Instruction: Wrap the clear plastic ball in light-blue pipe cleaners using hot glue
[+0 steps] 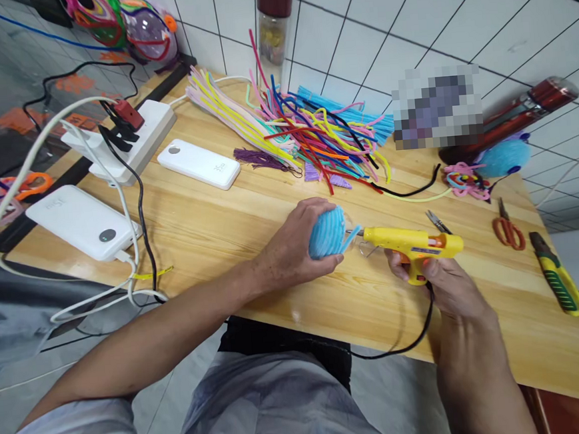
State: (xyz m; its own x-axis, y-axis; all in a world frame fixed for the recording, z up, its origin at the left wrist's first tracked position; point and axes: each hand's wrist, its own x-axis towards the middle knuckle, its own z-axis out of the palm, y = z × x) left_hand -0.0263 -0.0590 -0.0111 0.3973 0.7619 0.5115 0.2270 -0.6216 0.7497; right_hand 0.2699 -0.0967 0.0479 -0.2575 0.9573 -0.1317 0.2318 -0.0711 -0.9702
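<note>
My left hand point(296, 246) is closed round a light blue ball point(327, 233) wound with fuzzy pipe cleaner, just above the wooden table. A loose blue pipe cleaner end point(351, 237) sticks out from the ball's right side. In my right hand point(449, 281) is a yellow hot glue gun point(406, 241), its fingers wrapped round the handle. The gun's nozzle points left, close to the loose end; I cannot tell whether they touch. A black cord point(419, 337) runs down from the handle over the table's front edge.
Many coloured pipe cleaners point(323, 134) lie along the back of the wooden table point(249, 213). White power banks point(199, 164), a power strip point(147, 138) and cables are at left. Pliers point(437, 222), scissors point(508, 230) and a yellow-green utility knife point(557, 276) lie at right.
</note>
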